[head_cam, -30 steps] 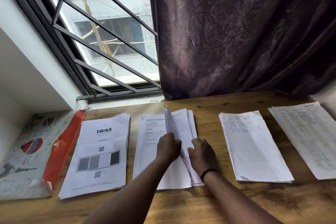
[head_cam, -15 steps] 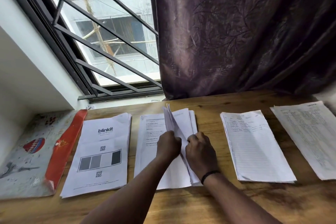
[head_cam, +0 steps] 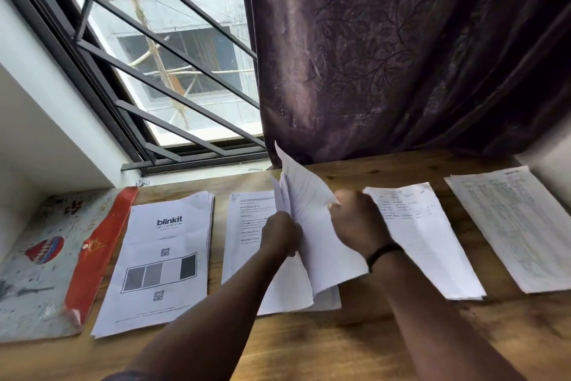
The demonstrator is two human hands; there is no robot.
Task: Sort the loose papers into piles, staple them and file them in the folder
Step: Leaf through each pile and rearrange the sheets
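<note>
Several piles of white paper lie in a row on the wooden table (head_cam: 309,349). My left hand (head_cam: 282,234) grips a few raised sheets of the middle pile (head_cam: 244,244). My right hand (head_cam: 355,221) pinches the right edge of one sheet (head_cam: 312,226) and holds it lifted and tilted above that pile. To the left lies a pile topped by a "blinkit" page (head_cam: 160,257). Two more piles lie to the right, a lined one (head_cam: 429,244) and a table-printed one (head_cam: 519,226). A folder with a red flap (head_cam: 92,244) lies at the far left.
A barred window (head_cam: 173,71) and a dark purple curtain (head_cam: 401,56) stand behind the table. A white wall ledge (head_cam: 46,133) rises at the left. Bare wood runs along the table's near edge.
My right hand has moved from the middle pile up and to the right, pulling one sheet up and away from the sheets my left hand holds.
</note>
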